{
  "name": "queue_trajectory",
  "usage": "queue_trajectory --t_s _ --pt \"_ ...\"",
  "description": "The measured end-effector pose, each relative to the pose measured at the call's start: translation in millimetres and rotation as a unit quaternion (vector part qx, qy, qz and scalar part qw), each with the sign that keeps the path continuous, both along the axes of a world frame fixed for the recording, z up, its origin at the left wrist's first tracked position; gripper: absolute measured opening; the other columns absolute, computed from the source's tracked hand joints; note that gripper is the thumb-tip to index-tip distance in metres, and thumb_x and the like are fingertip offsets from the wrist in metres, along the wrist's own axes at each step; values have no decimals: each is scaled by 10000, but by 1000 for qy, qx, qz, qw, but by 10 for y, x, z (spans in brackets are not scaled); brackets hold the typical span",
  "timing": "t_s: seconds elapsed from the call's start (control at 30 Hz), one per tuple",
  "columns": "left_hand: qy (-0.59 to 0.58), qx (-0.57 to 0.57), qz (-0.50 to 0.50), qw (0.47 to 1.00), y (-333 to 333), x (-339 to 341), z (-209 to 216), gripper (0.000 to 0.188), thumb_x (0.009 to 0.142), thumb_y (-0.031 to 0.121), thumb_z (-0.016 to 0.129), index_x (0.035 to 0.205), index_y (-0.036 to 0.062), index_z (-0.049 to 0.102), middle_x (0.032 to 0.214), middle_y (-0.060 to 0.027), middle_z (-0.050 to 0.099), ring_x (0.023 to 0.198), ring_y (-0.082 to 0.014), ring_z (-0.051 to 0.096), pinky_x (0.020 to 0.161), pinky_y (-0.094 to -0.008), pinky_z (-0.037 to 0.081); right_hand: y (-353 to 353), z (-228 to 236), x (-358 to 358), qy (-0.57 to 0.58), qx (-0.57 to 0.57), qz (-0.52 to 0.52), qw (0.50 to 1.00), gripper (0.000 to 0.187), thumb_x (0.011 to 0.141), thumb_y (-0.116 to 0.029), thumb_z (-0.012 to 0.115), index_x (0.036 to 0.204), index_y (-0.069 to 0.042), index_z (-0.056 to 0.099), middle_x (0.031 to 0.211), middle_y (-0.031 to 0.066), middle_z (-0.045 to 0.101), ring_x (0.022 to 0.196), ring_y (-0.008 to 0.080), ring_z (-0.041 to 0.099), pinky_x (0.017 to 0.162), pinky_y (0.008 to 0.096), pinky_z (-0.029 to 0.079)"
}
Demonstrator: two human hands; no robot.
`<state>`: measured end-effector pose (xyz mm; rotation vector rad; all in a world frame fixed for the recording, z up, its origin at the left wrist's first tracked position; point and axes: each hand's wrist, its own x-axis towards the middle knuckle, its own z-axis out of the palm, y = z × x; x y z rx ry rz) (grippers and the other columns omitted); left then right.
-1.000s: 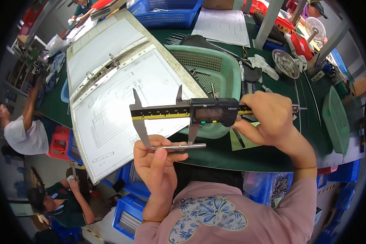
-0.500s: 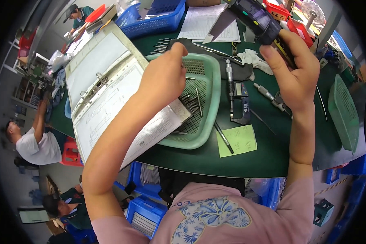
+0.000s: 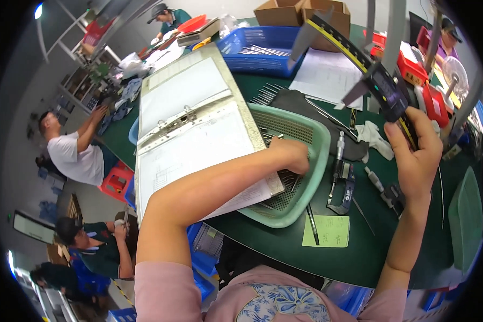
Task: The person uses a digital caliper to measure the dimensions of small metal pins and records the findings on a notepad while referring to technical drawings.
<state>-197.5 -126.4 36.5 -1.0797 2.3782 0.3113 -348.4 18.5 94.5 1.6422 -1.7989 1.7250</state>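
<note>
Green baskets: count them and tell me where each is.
2: one green basket under the left hand; a second green basket at the far right. Others may be hidden.

On the table [image 3: 268,247] at left, see a binder [image 3: 198,134], partly over the basket [image 3: 323,145]. In it, find rods [image 3: 295,182]; right of it, a micrometer [image 3: 346,174]; nearer, a note [image 3: 333,233] partly under a pen [image 3: 313,228]; farther behind, a tray [image 3: 265,65].

Through a head-worn fisheye we look down, close above the counter [image 3: 362,255], the pink shirt [image 3: 279,305] at six o'clock.
</note>
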Motion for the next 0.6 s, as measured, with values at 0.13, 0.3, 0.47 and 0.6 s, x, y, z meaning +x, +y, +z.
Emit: queue_trajectory --t_s 0.13,0.3,0.47,0.6 --pt "61 33 52 996 -61 34 -17 336 697 215 621 987 59 687 1023 -119 667 960 -254 643 806 -379 497 5 -56 -34 6 38 -6 999 239 771 -108 709 953 6 604 629 -43 501 545 11 375 496 180 301" --pt "45 -24 3 999 9 22 -115 330 704 205 610 993 65 685 1028 -118 664 968 -265 639 792 -377 506 46 -108 -35 -12 25 -6 1000 245 777 -106 706 963 13 600 646 -48 501 548 10 370 502 176 301" --pt "110 7 34 993 -30 62 -42 306 682 161 607 952 43 691 994 -158 665 962 -288 638 806 -353 503 66 -75 15 0 27 1 1000 243 779 -87 702 978 7 600 662 -50 511 560 7 372 506 174 300" --pt "366 184 99 907 -130 260 230 182 713 169 706 780 9 652 779 -95 657 683 -136 614 616 -258 489 50 -111 19 -2 -1 9 1000 270 783 -89 705 1022 -18 604 700 -27 565 577 19 415 521 183 345"
